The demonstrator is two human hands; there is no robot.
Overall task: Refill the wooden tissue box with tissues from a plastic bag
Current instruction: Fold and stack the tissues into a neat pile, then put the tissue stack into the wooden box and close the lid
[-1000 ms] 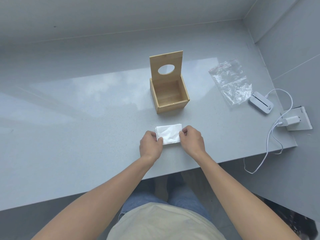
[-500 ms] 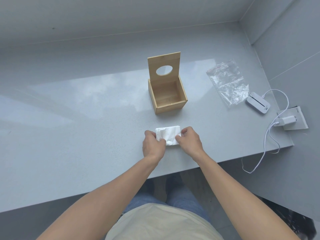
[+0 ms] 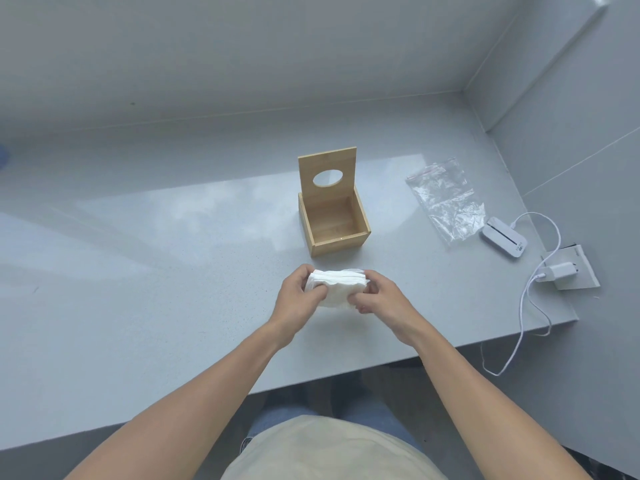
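Glossy grey speckled countertop (image 3: 145, 271) set in a corner of plain grey walls. On it stand an open, empty square wooden tissue box (image 3: 333, 221), its oval-holed lid upright, and, to the right, a crinkled clear plastic bag (image 3: 445, 199). Nearer the edge, the left hand (image 3: 298, 297) and right hand (image 3: 382, 299) clasp a white tissue stack (image 3: 337, 287) between them.

Head view: worn high, facing forward and down, over grey counter (image 3: 138, 271); forearms near, wall far.
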